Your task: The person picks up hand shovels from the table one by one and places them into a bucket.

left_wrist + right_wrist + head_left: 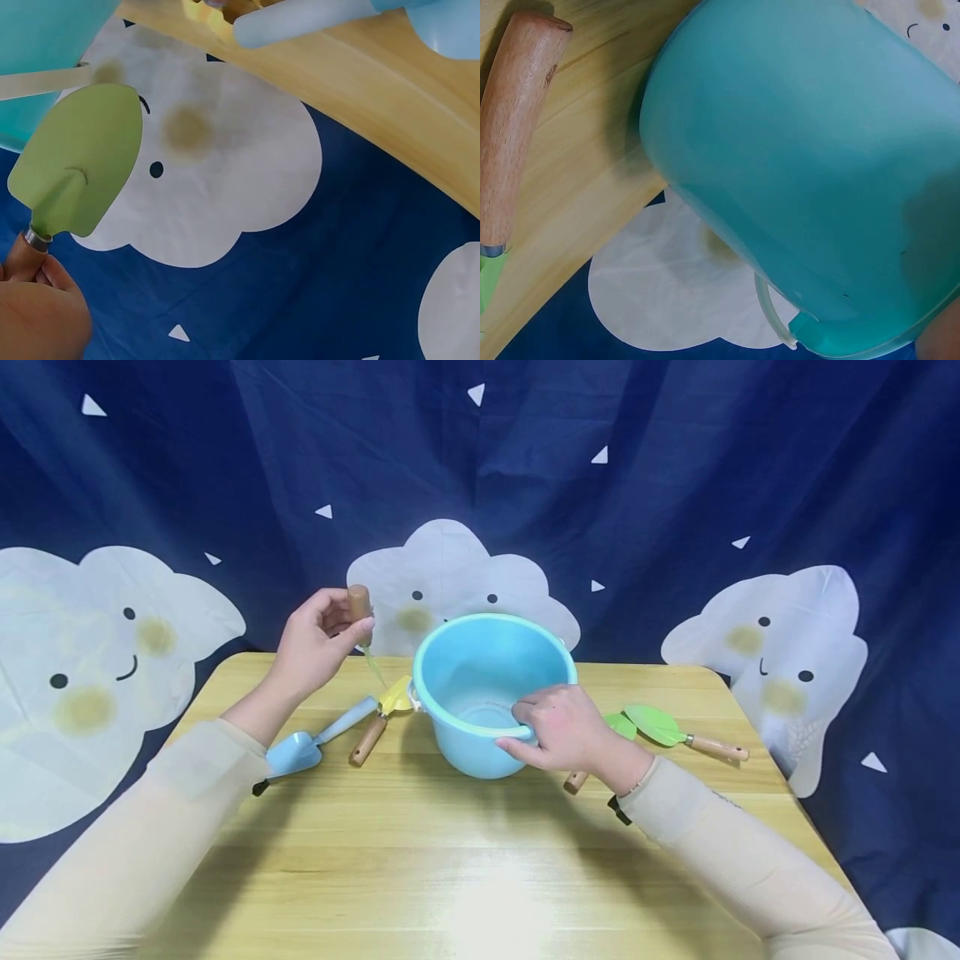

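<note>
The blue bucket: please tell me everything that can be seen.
The blue bucket is round, open-topped and smooth, plastic-looking, with a rim and a pale handle. It appears to rest mouth up on the table; any tilt is unclear. The right hand grips the near rim, fingers inside, thumb outside; nothing else shows inside.

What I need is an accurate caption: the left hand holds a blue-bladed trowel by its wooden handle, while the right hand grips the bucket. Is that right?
Not quite: the trowel has a green blade, not a blue one, as the left wrist view shows. The left hand does hold its wooden handle, and the right hand grips the bucket.
</note>
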